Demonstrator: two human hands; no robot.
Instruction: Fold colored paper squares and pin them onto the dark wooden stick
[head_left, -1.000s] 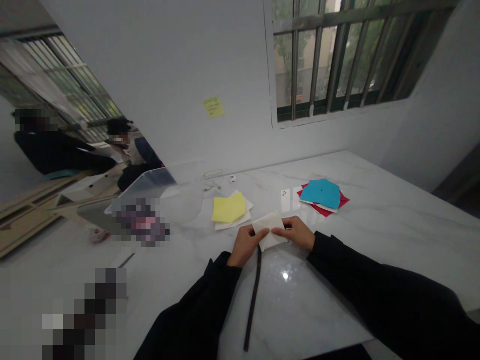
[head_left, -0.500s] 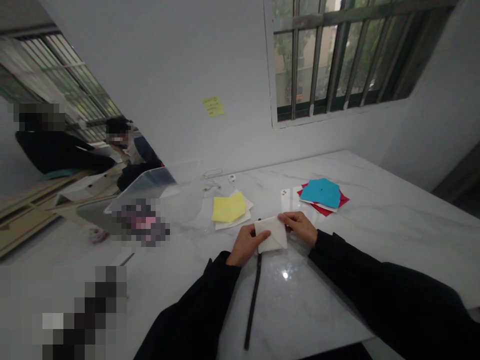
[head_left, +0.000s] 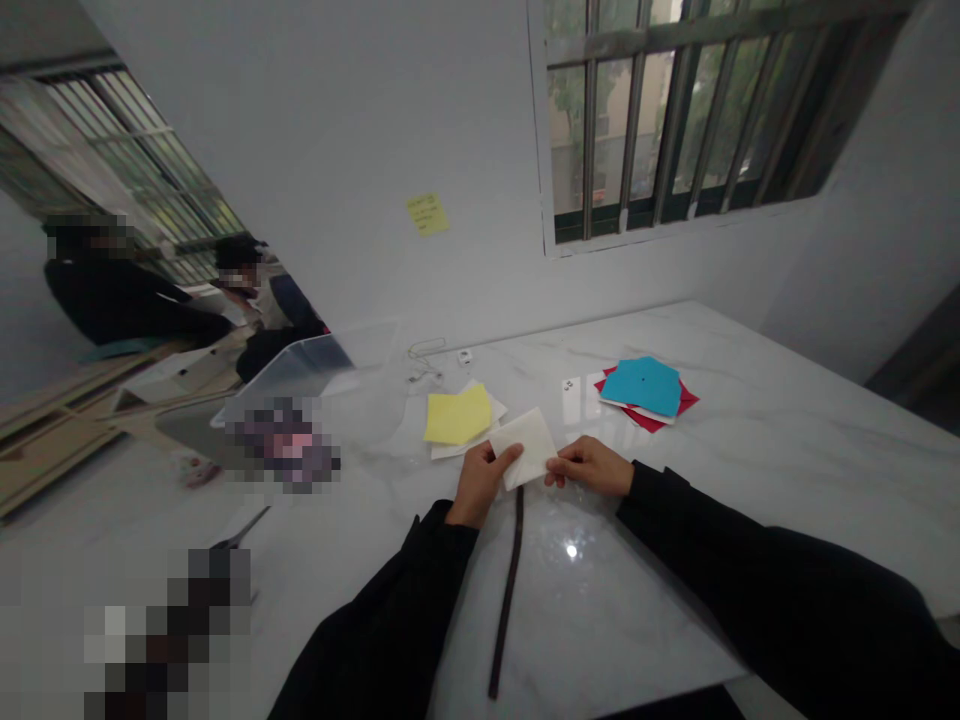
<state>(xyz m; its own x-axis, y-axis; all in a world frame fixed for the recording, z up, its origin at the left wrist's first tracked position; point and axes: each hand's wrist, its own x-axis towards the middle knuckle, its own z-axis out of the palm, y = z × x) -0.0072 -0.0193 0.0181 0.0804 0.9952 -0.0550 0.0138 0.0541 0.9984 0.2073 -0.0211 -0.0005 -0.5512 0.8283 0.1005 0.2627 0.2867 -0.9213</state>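
Note:
A small white envelope (head_left: 529, 447) is held above the table between my two hands, tilted, with a plain face towards me. My left hand (head_left: 480, 480) pinches its left edge, thumb on top. At the lower right corner, the fingers of my right hand (head_left: 589, 465) are closed on it. A long dark brown strip (head_left: 508, 590) lies on the table below, its upper end hidden by the envelope. Just beyond my left hand are a yellow paper piece (head_left: 457, 415) and white ones under it. Farther right lies a pile with a blue paper piece (head_left: 643, 387) over red and white ones.
On the white marbled table (head_left: 637, 590) stands a clear plastic bin (head_left: 292, 375) at the left. A thin cord (head_left: 425, 360) and a small white object (head_left: 465, 357) lie by the wall. A yellow note (head_left: 427, 214) sticks to the wall. Two people sit at the far left.
The envelope has been turned over and rotated: its flap folds showed before, a plain face now. My right hand has moved down from the top right corner to the lower right one.

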